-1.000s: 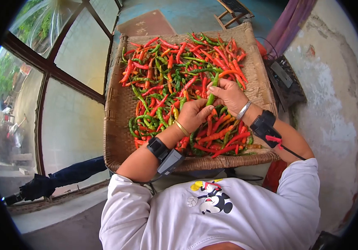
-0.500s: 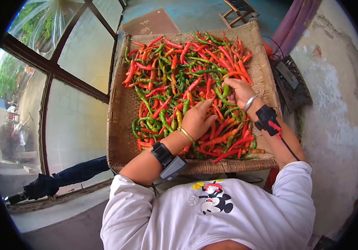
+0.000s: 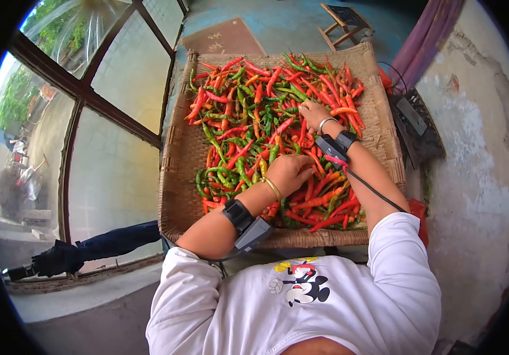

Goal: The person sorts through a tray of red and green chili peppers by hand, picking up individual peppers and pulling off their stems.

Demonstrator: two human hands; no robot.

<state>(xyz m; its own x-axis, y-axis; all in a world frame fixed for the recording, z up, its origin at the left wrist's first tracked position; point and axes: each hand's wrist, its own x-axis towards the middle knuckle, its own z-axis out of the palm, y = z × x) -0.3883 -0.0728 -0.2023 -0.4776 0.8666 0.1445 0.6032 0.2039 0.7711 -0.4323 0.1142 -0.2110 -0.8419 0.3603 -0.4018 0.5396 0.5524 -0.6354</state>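
A broad heap of red, green and orange chili peppers (image 3: 254,127) lies in a woven wicker tray (image 3: 174,177). Low over the near middle of the heap is my left hand (image 3: 289,173), a yellow bangle at its wrist. Its fingers are curled inward among the peppers, and whatever they grip is hidden. Farther up and to the right, my right hand (image 3: 316,115) wears a silver bangle and reaches down onto the heap beside green and red peppers. Its fingers are bent together, their tips partly hidden, and I cannot make out what is in them.
A window with a dark frame (image 3: 74,148) runs along the left, with a folded dark umbrella (image 3: 112,244) below it. To the right are a dark box-like object (image 3: 414,118) and a worn wall (image 3: 473,160). A small wooden stool (image 3: 346,26) stands beyond the tray.
My right hand has moved up and left over the heap, and the green chili pepper it held is no longer visible in it. My left hand has drawn its spread fingers in.
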